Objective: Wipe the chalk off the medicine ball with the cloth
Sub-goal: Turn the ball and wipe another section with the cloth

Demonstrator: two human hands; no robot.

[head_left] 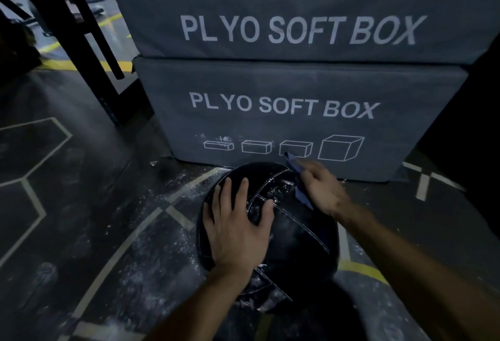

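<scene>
Ball (295, 235) sits low centre on the floor (89, 205), stacked boxes (292, 91) right behind, rack (89, 37) upper left.

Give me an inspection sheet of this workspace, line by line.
Surface: dark floor with painted lines, chalk dust scattered around the ball.
Job's things: black ball on the floor, chalk patch on top; blue cloth on its upper right.
Clutter: nothing seen.
Grippers: left hand flat on the ball; right hand holds the cloth against it.
Cables: nothing seen.
Surroundings: two stacked plyo boxes behind; dark rack posts at left.
</scene>
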